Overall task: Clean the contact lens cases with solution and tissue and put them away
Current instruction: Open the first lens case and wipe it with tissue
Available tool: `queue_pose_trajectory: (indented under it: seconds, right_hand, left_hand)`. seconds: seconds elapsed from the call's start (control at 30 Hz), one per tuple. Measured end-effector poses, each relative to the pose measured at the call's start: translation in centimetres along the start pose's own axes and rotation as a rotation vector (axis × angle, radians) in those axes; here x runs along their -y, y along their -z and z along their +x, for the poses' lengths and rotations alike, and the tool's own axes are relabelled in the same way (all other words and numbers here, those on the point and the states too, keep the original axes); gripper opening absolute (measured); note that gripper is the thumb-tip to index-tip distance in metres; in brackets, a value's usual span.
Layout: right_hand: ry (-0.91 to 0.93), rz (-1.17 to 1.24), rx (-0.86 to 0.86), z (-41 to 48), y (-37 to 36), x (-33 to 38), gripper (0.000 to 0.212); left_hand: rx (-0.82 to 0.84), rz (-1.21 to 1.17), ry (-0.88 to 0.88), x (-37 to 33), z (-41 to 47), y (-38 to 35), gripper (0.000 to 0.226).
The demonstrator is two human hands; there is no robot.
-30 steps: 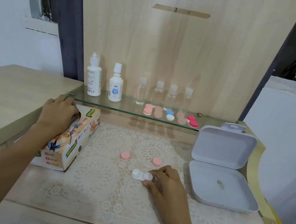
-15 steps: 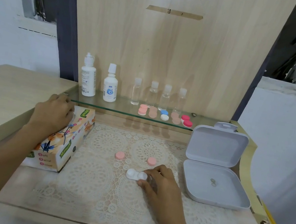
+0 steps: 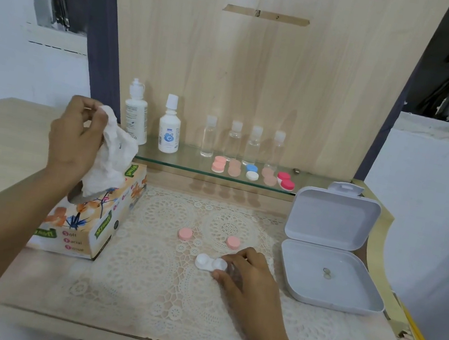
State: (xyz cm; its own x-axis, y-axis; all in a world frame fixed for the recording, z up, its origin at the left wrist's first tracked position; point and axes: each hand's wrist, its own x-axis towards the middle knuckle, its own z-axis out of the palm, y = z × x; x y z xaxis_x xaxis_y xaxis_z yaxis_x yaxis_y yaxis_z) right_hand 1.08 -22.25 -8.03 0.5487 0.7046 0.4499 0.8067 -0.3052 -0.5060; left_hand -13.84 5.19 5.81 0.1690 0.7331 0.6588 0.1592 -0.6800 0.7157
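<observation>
So the white lens case (image 3: 207, 261) sits on the lace mat (image 3: 142, 274) around the middle of the desk (image 3: 23, 279), long axis running left to right, both wells uncapped by the look of it. The right hand (image 3: 247, 279) has its fingers (image 3: 235, 259) curled round the case's right end, so the left well is the exposed one. The left hand (image 3: 75, 140) is up over the tissue box (image 3: 91, 225) on the left, fingers pinching a crumpled tissue (image 3: 109, 163). My guess is that the tissue has to travel right and nearer, coming in at the case's free left end. The pink caps (image 3: 185, 234) lie just beyond the case, not touching it.
</observation>
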Motion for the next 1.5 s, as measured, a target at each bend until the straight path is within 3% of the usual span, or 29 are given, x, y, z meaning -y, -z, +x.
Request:
queue_pose_trajectory:
  seconds: [0.17, 0.3, 0.6, 0.7, 0.8, 0.87, 1.0, 1.17, 1.5]
  right_hand:
    - [0.005, -0.006, 0.000, 0.1, -0.1, -0.1, 0.020]
    - [0.016, -0.013, -0.002, 0.0, -0.1, -0.1, 0.019]
    - [0.031, -0.015, -0.010, 0.1, 0.0, 0.1, 0.020]
    - [0.030, -0.022, -0.014, 0.1, 0.0, 0.0, 0.020]
    - [0.026, -0.025, -0.014, 0.1, 0.0, 0.0, 0.022]
    - [0.027, -0.033, -0.015, 0.1, 0.0, 0.0, 0.023]
    - [0.029, -0.029, -0.019, 0.1, 0.0, 0.0, 0.024]
    - [0.031, -0.046, -0.016, 0.1, -0.1, 0.0, 0.025]
    - [0.031, -0.041, -0.016, 0.2, -0.2, -0.1, 0.024]
  left_hand:
    - [0.054, -0.216, -0.005, -2.6, -2.9, -1.1, 0.007]
    - [0.203, -0.361, -0.056, -4.1, -6.5, -2.5, 0.014]
    - [0.737, -0.179, -0.126, -2.0, -14.9, -6.0, 0.026]
    - [0.718, -0.142, -0.164, -1.1, -16.4, -6.7, 0.034]
    - [0.677, -0.105, -0.162, -0.5, -16.5, -6.7, 0.025]
    - [0.702, 0.018, -0.279, -0.1, -16.3, -6.6, 0.009]
    - [0.740, 0.178, -0.492, 0.8, -16.2, -6.6, 0.029]
    - [0.749, 0.270, -0.663, 1.1, -16.0, -6.0, 0.026]
    - [0.730, 0.307, -0.623, 0.5, -16.3, -6.9, 0.025]
